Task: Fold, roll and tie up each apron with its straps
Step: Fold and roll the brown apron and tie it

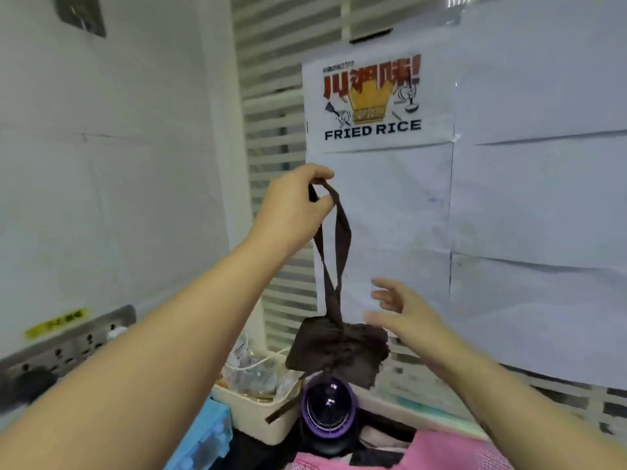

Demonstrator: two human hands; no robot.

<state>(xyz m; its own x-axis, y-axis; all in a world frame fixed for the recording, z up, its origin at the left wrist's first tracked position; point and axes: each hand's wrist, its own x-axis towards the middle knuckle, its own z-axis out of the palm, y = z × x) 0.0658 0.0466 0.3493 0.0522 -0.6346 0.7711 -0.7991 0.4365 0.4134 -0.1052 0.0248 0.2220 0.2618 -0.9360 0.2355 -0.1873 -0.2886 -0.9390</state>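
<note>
Lying lowest in view were a pink cloth (407, 451), a purple-rimmed round object (327, 405) and a white basket (258, 407). Above them the apron bundle (339, 347), dark, rolled and cinched, hung in the air from its strap loop (336, 239). The left hand (298, 201) pinched the loop's top. The right hand (402, 313) hovered just beside the bundle, fingers (386, 284) spread wide and holding nothing. The bundle was judged light, soft and liable to swing, best cupped from beneath. A FRIED RICE poster (373, 103) hung on the wall behind.
</note>
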